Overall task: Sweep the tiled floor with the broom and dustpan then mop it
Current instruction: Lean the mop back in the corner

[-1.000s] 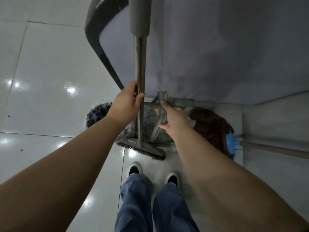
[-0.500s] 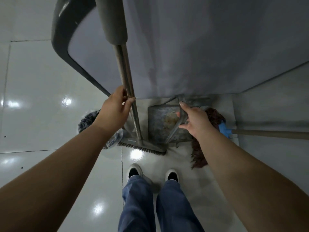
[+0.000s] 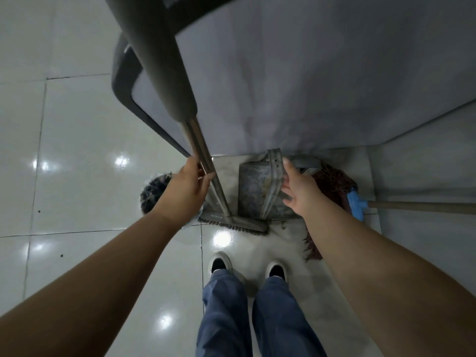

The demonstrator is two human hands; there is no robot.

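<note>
My left hand (image 3: 185,191) grips the metal shaft of the broom (image 3: 206,155). The broom's bristle head (image 3: 239,224) rests on the tiled floor (image 3: 90,150) just ahead of my shoes. Behind it a worn grey dustpan (image 3: 253,191) stands upright against the wall. My right hand (image 3: 301,191) is at the dustpan's strap-like handle (image 3: 274,173), fingers straight and spread, touching it without curling round it. A reddish-brown mop head (image 3: 332,181) lies to the right, its wooden handle (image 3: 417,207) running out of view.
A grey wall panel (image 3: 309,86) rises right behind the dustpan, with a dark curved frame (image 3: 123,81) at its left. A dark round bundle (image 3: 154,189) sits on the floor left of the broom. My shoes (image 3: 219,262) stand close to the broom head.
My right hand's fingers have straightened from their hold on the dustpan handle. The broom shaft leans further left in view. The dustpan now stands more upright by the wall.
</note>
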